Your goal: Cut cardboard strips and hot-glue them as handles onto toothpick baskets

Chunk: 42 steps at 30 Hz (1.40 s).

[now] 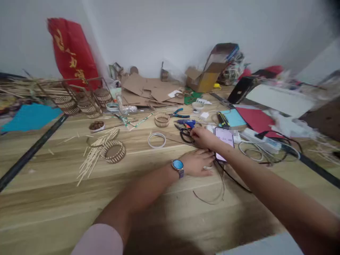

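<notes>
My left hand [198, 163], with a smartwatch [177, 164] on its wrist, lies palm down on the wooden table, fingers stretched out toward a phone [224, 139] with a lit screen. Reaching across above it, my right hand [204, 137] has its fingers closed at the black handles of a pair of scissors [185, 135]. A thin brown cord [209, 202] curls on the wood below my left hand. Left of the hands lie a white ring [156, 140] and a round basket of light and dark sticks [113, 152]. A smaller striped basket [162, 119] stands farther back.
Blue-handled pliers [181, 113] and a blue glue gun [187, 122] lie behind the scissors. Loose thin sticks [91, 159] spread at left. Cardboard pieces [148, 90] and an open box [205, 72] stand at the back. A power strip [261, 140] with cables sits at right.
</notes>
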Motion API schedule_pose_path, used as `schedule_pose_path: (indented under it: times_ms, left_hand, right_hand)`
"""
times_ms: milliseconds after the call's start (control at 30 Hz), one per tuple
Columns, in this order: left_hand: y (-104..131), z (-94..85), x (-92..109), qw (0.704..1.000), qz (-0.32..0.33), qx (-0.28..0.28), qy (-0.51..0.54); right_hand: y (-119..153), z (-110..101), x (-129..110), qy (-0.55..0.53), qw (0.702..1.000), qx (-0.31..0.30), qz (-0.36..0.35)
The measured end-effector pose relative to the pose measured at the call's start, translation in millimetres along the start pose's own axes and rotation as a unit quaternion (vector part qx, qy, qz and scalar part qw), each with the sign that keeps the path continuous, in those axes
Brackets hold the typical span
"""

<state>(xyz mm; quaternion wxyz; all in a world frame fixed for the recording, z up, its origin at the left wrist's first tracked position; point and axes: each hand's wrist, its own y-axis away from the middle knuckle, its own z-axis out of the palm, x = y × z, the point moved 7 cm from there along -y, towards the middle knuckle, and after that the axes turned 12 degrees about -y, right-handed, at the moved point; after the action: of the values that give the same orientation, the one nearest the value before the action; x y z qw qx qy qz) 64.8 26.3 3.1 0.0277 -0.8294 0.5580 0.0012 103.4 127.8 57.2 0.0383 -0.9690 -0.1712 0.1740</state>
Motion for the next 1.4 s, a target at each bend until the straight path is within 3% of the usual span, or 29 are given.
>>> schedule_pose_path:
  times_ms: [67,167,233,333,533,700,833,967,1067,1200,1300,1400]
  left_hand:
    - [-0.6,-0.7,-0.1,1.0,0.0,0.019,0.003]
    - [-1.8,-1.7,0.2,0.999,0.002,0.046,0.012]
    - [-2.3,-2.4,0.7,0.998,0.005,0.058,0.019]
    - [-2.2,-2.4,0.8,0.998,0.0,0.058,0.016]
    - [-1.8,-1.9,1.0,0.999,-0.007,0.043,0.018]
    - [-8.0,1.3,7.0,0.999,-0.008,0.022,0.025]
    - [-13.5,-4.1,14.6,0.999,0.008,0.036,0.03]
    - [-3.6,-5.3,19.1,0.998,0.023,0.032,0.044]
    - [26.6,-3.4,24.0,0.996,0.039,0.047,0.06]
    - [85.0,-0.5,34.4,0.992,0.063,0.067,0.083]
    - [115.6,-1.3,39.4,0.991,0.071,0.062,0.093]
    - [125.0,-5.4,38.1,0.991,0.061,0.063,0.099]
  right_hand:
    - [27.9,-15.6,5.6,0.007,1.0,0.017,-0.004]
    - [71.4,-38.0,27.1,0.032,0.995,0.079,0.051]
    - [101.0,-52.7,51.6,0.064,0.97,0.172,0.16]
    - [123.9,-46.6,76.0,0.046,0.941,0.208,0.263]
    - [103.4,-20.8,84.2,0.014,0.942,0.221,0.251]
    - [94.5,-21.0,98.1,0.016,0.953,0.211,0.218]
    - [93.6,-22.8,109.3,0.021,0.959,0.199,0.202]
    - [92.4,-25.3,113.4,0.028,0.963,0.194,0.185]
    - [103.0,-34.8,103.9,0.041,0.964,0.211,0.155]
    - [148.2,-47.4,60.3,0.045,0.969,0.242,0.034]
    - [182.6,-28.5,28.3,0.01,0.994,0.109,-0.021]
    - [200.6,-11.4,6.3,0.045,0.996,0.011,-0.078]
